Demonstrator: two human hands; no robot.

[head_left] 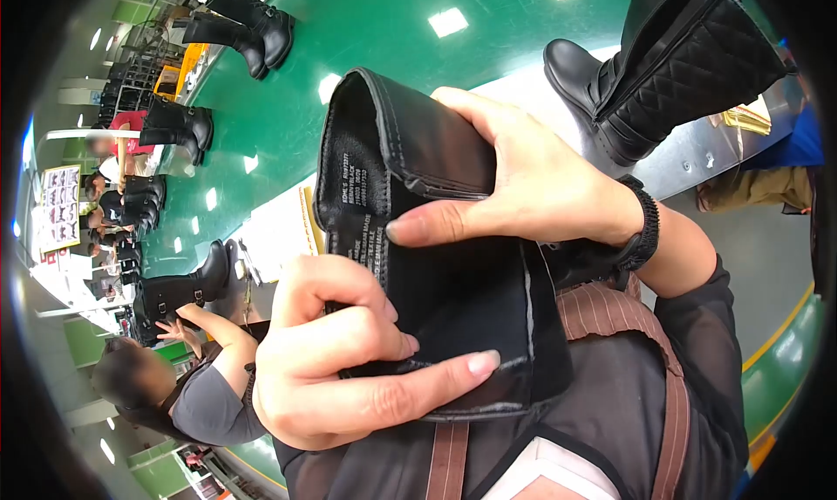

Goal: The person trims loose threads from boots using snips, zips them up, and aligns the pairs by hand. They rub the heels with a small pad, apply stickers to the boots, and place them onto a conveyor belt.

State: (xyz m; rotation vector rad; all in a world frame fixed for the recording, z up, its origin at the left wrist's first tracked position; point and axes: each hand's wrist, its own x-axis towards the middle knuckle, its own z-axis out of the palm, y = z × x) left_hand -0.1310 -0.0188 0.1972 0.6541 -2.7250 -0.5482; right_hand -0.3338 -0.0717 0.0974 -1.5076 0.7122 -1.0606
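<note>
A black boot shaft (436, 142) lies across the centre, its top opening turned up to the left and its lining showing. White printed text runs over the lining near the opening. My right hand (540, 177) grips the shaft from the upper side, its thumb pressed on the black inner surface beside the text. Below and to the left, my left hand (349, 360) holds the lower edge, with curled fingers and one finger stretched along the dark lining. The foot of this boot is hidden.
A quilted black boot (671, 73) stands at the upper right beside yellow papers (748, 116). More black boots (240, 25) line the green conveyor belt (384, 29). At lower left a co-worker (209, 395) reaches toward another boot (187, 291). Other people sit farther along.
</note>
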